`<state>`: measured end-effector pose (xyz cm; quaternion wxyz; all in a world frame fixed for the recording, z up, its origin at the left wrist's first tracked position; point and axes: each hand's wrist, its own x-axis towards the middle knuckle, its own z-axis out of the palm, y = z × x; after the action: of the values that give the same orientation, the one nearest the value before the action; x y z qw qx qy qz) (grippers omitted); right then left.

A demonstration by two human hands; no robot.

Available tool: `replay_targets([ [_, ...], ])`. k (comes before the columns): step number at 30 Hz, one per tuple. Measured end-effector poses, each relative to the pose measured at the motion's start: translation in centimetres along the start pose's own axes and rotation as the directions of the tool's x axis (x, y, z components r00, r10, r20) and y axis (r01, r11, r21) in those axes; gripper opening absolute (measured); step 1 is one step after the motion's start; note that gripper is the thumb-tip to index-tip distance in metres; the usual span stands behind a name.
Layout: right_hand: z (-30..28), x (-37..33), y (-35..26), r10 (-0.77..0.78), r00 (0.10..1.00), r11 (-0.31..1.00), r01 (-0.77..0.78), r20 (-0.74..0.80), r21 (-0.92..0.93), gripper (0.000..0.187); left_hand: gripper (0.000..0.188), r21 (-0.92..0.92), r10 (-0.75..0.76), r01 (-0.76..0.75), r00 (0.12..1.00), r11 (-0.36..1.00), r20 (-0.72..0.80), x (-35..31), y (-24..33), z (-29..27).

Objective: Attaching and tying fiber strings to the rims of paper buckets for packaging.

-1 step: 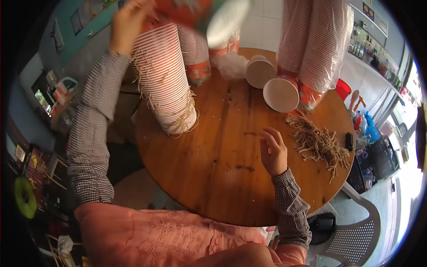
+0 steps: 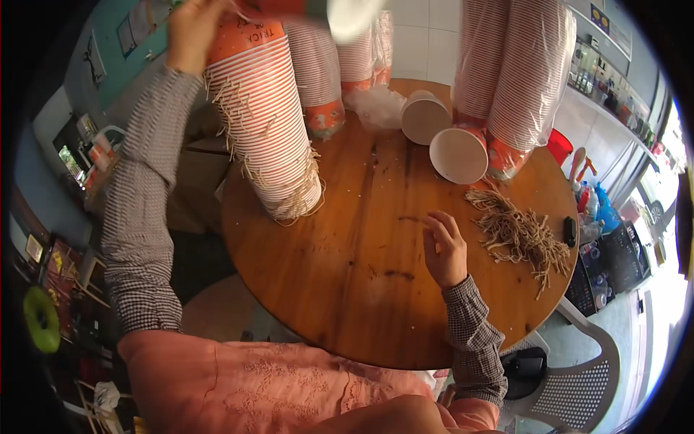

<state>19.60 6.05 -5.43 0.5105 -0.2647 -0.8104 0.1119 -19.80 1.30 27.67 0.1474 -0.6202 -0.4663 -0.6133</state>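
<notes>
At the top edge, my left hand [image 2: 192, 36] is closed at an orange and green paper cup [image 2: 293, 9], blurred and partly cut off by the frame, its white mouth facing right. Below it, a tall leaning stack of paper cups [image 2: 264, 123] stands on the round wooden table [image 2: 325, 289], with thin twine loops hanging from its side. My right hand [image 2: 446, 253] hovers over the table's right half, its fingers loosely curled and apart, holding nothing. To its right lies a loose bundle of beige twine [image 2: 517, 231].
Bagged cup stacks [image 2: 531, 72] stand at the back right, more bagged cups [image 2: 314, 79] at the back left. Two loose paper cups, one tipped forward [image 2: 458, 155], sit near a crumpled plastic bag [image 2: 376, 106]. A small black object [image 2: 570, 231] lies by the right edge. A grey chair [image 2: 571, 390] stands lower right.
My left hand and the cup have shifted up and to the left, uncovering more of the stack's top. The right hand stays in place.
</notes>
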Motion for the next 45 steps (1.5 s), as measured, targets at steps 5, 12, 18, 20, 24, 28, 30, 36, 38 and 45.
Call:
replay_targets([
  [5,0.8,-0.8,0.0,-0.075,0.997,0.997,0.073,0.038,0.039,0.018,0.019,-0.29,-0.207,0.184,0.977,0.939,-0.049,11.1,-4.7,-12.6],
  [12,1.5,-2.3,0.4,-0.075,0.988,0.996,0.068,0.132,0.052,0.018,0.01,-0.387,-0.666,0.65,0.738,0.654,0.114,5.3,-11.6,-11.6],
  [18,0.9,-3.2,1.2,-0.032,0.982,0.995,0.014,0.188,0.097,0.017,0.025,-0.063,-0.799,0.813,0.58,0.578,0.156,-5.5,-9.4,-11.5],
  [20,0.8,-3.2,2.0,0.005,0.977,0.996,-0.024,0.212,0.085,0.014,0.026,0.183,-0.782,0.768,0.561,0.614,0.272,-9.0,-7.9,-10.3],
  [24,1.7,-2.6,4.1,0.066,0.972,0.994,-0.083,0.224,0.065,0.013,0.02,0.423,-0.757,0.64,0.436,0.641,0.487,-16.4,-5.5,-3.4],
  [28,2.7,-1.3,7.8,0.165,0.97,0.986,-0.167,0.18,-0.005,0.013,0.016,0.374,-0.545,0.563,0.166,0.737,0.822,-23.1,-5.0,5.6],
  [30,3.1,-0.4,9.9,0.236,0.957,0.972,-0.231,0.169,-0.053,0.013,0.014,0.212,-0.39,0.571,0.209,0.793,0.897,-26.1,-5.6,10.2],
  [36,2.8,0.5,16.3,0.375,0.919,0.925,-0.38,-0.125,-0.017,0.012,0.012,-0.096,-0.345,0.67,0.494,0.736,0.798,-32.3,-11.8,27.1],
  [38,1.7,0.5,18.3,0.384,0.899,0.913,-0.403,-0.211,-0.057,0.013,0.017,-0.162,-0.423,0.726,0.55,0.668,0.72,-32.8,-13.0,32.2],
  [45,2.4,3.8,24.4,0.547,0.716,0.819,-0.566,-0.434,0.099,0.026,0.039,-0.259,-0.524,0.584,0.809,0.77,0.265,-31.6,-17.8,44.2],
])
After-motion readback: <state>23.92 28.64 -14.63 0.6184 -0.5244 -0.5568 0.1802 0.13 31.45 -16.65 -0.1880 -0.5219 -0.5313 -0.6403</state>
